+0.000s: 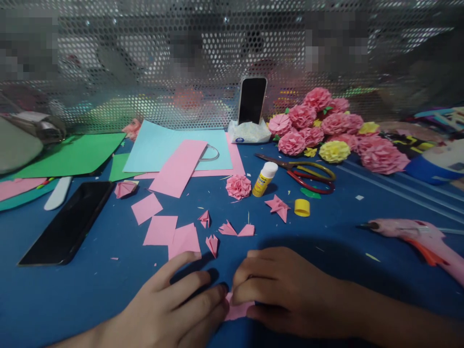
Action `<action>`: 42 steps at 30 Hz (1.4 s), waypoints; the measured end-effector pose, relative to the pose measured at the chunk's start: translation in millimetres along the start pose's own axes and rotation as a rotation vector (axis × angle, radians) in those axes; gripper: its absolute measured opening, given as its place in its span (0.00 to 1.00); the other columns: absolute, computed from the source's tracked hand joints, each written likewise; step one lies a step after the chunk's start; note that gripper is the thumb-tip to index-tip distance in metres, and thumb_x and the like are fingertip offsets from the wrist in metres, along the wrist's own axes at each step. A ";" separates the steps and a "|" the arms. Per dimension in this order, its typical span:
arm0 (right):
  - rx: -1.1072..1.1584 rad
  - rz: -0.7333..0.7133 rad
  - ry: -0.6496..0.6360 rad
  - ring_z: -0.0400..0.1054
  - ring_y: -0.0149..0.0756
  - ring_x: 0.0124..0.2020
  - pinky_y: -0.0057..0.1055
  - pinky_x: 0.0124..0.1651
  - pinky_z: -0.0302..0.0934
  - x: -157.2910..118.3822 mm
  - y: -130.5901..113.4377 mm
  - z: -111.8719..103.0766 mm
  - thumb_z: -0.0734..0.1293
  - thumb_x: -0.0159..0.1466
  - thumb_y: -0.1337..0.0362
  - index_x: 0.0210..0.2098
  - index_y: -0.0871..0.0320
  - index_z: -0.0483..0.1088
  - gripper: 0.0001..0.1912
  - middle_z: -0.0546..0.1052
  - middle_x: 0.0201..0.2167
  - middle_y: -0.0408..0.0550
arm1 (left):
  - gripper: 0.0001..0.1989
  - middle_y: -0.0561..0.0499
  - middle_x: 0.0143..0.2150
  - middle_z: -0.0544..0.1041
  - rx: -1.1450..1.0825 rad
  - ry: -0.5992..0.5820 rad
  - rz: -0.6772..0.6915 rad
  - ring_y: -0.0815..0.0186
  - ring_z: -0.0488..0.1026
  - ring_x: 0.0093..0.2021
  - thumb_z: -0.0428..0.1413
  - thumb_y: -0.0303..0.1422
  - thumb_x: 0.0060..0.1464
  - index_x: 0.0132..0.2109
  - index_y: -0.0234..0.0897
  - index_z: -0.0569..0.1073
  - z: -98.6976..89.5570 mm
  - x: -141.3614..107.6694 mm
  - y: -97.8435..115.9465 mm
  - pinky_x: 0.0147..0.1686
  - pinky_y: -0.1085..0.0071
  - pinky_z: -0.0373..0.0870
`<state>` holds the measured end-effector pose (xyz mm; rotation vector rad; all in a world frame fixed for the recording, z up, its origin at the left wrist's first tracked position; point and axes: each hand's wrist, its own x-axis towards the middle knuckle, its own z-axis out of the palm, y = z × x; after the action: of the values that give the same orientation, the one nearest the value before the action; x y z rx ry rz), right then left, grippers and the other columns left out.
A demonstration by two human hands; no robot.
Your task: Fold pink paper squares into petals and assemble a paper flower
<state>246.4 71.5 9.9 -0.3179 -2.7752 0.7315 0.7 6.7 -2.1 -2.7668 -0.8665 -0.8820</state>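
Hands, two, at the near edge of the table (90, 297).
Left hand (184, 302): fingers spread, tips at the left edge of a pink slip (239, 311).
Right hand (281, 285): fingers curled together over the same slip; whether either hand pinches or only presses it cannot be told.
Slip: one, flat on the table between the hands, partly covered by them.
Squares (160, 230), pink: three, beyond the left hand.
Folded bits (212, 245), pink: four, loose, just beyond the hands.
Star (278, 208), pink: one, beside a yellow cap (302, 208).
Glue stick (264, 179): upright, white-topped, beside a pink flower (238, 187).
Scissors (277, 162): one pair, one yellow handle, one red.
Glue gun (409, 228): pink, lying at right.
Strip (179, 168): pink, lying partly across a blue sheet (155, 147).
Green sheet (76, 152): far left.
Phones: one flat (67, 222) at left; one upright (253, 100) at a tissue pack (241, 133).
Flower heap (302, 116): mostly pink, some yellow, far right, before a perforated panel (217, 63).
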 end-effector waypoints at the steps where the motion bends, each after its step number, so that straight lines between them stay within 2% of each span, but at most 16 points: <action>1: -0.001 0.014 0.006 0.66 0.32 0.39 0.31 0.41 0.56 -0.1 -0.2 0.1 0.62 0.72 0.64 0.46 0.56 0.68 0.06 0.76 0.43 0.45 | 0.14 0.57 0.42 0.82 -0.007 0.000 0.004 0.70 0.77 0.44 0.49 0.26 0.70 0.43 0.37 0.80 -0.3 0.0 -0.4 0.70 0.61 0.47; 9: -0.021 0.078 0.064 0.67 0.36 0.42 0.32 0.42 0.56 -1.5 0.4 3.6 0.57 0.74 0.60 0.46 0.56 0.69 0.12 0.76 0.40 0.46 | 0.18 0.56 0.42 0.82 -0.022 -0.023 0.043 0.70 0.77 0.44 0.45 0.25 0.71 0.43 0.35 0.80 -3.3 -0.1 -2.2 0.71 0.63 0.46; 16: -0.005 0.092 0.053 0.67 0.35 0.41 0.32 0.42 0.56 -1.6 1.1 3.7 0.58 0.74 0.60 0.45 0.56 0.71 0.12 0.75 0.40 0.46 | 0.15 0.55 0.42 0.82 -0.016 -0.025 0.048 0.70 0.77 0.44 0.47 0.24 0.70 0.45 0.35 0.79 -4.8 2.4 -1.2 0.70 0.63 0.51; 21: -0.015 0.090 0.057 0.67 0.35 0.40 0.32 0.41 0.56 -1.3 1.5 3.7 0.56 0.75 0.60 0.44 0.56 0.71 0.14 0.76 0.40 0.47 | 0.17 0.56 0.41 0.82 -0.024 -0.036 0.049 0.71 0.77 0.44 0.46 0.24 0.71 0.44 0.35 0.80 -4.7 3.1 -1.1 0.71 0.65 0.47; 26: 0.000 0.094 0.041 0.67 0.35 0.41 0.31 0.42 0.56 -0.7 2.4 3.6 0.58 0.73 0.63 0.45 0.56 0.70 0.10 0.75 0.40 0.46 | 0.18 0.56 0.42 0.82 -0.029 -0.068 0.036 0.71 0.77 0.44 0.44 0.26 0.72 0.45 0.36 0.80 -6.8 3.0 0.7 0.71 0.66 0.45; 31: 0.001 0.102 0.034 0.66 0.35 0.41 0.31 0.42 0.56 -1.8 2.0 3.8 0.60 0.72 0.64 0.45 0.56 0.70 0.08 0.74 0.40 0.44 | 0.15 0.57 0.40 0.82 0.001 -0.061 0.066 0.71 0.77 0.43 0.48 0.26 0.70 0.45 0.37 0.80 -5.8 3.7 0.8 0.72 0.64 0.45; 38: 0.001 0.085 0.048 0.66 0.34 0.40 0.31 0.41 0.56 -1.1 3.3 4.4 0.58 0.73 0.64 0.44 0.56 0.70 0.09 0.74 0.39 0.45 | 0.17 0.56 0.41 0.81 -0.020 -0.089 0.093 0.71 0.77 0.44 0.44 0.24 0.71 0.47 0.35 0.79 -7.9 3.1 -0.6 0.72 0.63 0.45; 42: -0.023 0.073 0.090 0.66 0.34 0.41 0.30 0.43 0.55 -0.9 2.1 4.9 0.57 0.73 0.65 0.44 0.57 0.70 0.10 0.74 0.39 0.45 | 0.15 0.57 0.40 0.81 -0.023 -0.078 0.066 0.71 0.76 0.44 0.47 0.25 0.71 0.46 0.35 0.79 -6.2 2.8 0.8 0.71 0.65 0.45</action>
<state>246.1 70.8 4.5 -0.4471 -2.7011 0.6843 -0.1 5.7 4.6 -2.8488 -0.7764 -0.7823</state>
